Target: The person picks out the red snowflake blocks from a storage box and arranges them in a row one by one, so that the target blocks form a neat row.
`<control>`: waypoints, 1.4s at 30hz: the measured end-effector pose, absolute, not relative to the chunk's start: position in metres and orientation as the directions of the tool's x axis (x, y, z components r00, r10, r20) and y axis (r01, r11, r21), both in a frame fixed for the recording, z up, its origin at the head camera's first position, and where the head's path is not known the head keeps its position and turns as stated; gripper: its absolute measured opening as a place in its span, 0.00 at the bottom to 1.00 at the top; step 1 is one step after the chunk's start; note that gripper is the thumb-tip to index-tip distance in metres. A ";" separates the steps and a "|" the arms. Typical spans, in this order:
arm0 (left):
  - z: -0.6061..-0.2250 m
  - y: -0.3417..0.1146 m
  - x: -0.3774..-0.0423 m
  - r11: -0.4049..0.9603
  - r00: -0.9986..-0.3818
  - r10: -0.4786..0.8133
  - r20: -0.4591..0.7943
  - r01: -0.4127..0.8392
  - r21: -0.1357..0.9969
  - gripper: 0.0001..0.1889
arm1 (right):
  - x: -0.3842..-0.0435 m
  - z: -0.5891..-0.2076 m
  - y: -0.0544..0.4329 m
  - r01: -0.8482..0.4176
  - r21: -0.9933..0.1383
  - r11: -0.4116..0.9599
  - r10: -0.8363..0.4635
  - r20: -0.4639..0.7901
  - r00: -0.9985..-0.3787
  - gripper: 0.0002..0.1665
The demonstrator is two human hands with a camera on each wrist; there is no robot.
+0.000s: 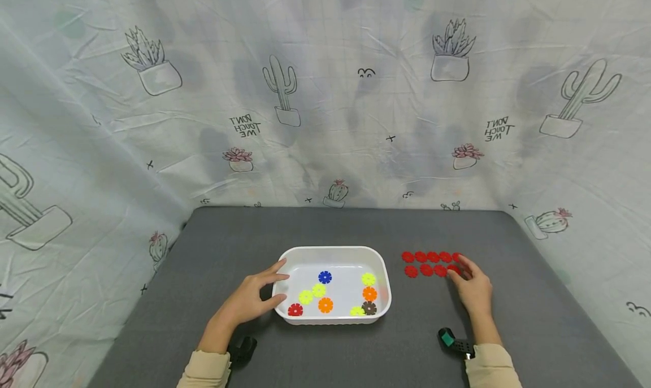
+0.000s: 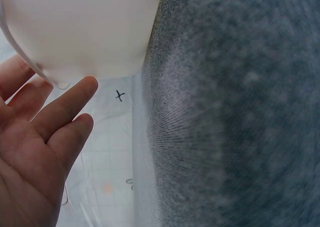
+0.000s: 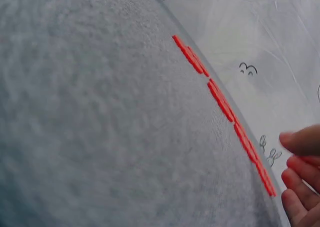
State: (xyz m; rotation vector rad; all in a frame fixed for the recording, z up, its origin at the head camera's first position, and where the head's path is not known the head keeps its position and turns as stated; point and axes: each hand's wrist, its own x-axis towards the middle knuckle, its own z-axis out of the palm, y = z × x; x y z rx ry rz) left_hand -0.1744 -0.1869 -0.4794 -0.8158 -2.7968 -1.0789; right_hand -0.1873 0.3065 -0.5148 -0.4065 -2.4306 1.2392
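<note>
A white plastic tray [image 1: 333, 321] stands on the grey table with several flower-shaped discs inside, among them a blue disc [image 1: 325, 277], an orange disc [image 1: 325, 305] and a red disc [image 1: 295, 309]. My left hand [image 1: 250, 296] rests on its left rim, fingers spread; the left wrist view shows some fingertips behind the rim and others along the outer wall. Right of the tray, several red discs [image 1: 426, 270] lie flat in two rows. My right hand [image 1: 474, 289] is at the right end of these rows, thumb and fingers apart, its fingertips overlapping the last discs.
A grey table [image 1: 356, 354] carries everything, and a pale curtain [image 1: 325, 105] with cactus drawings hangs behind it and along both sides. Inside the tray, yellow discs [image 1: 318, 290] and a brown disc [image 1: 369, 308] lie scattered. Each wrist wears a dark strap.
</note>
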 end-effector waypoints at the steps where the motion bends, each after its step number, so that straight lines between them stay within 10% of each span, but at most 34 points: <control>1: -0.479 -0.187 -0.174 0.622 -0.862 0.459 0.213 0.483 0.616 0.24 | -0.187 -0.513 0.305 0.070 -0.822 0.564 0.408 0.204 -0.890 0.31; 27: -0.478 -0.187 -0.174 0.642 -0.867 0.449 0.216 0.482 0.596 0.24 | -0.181 -0.445 0.186 -0.451 -0.849 0.276 -0.166 0.420 -0.892 0.30; 42: -0.479 -0.187 -0.176 0.637 -0.867 0.455 0.204 0.477 0.606 0.24 | -0.194 -0.449 0.094 -0.319 -0.913 0.256 -0.612 0.103 -0.784 0.26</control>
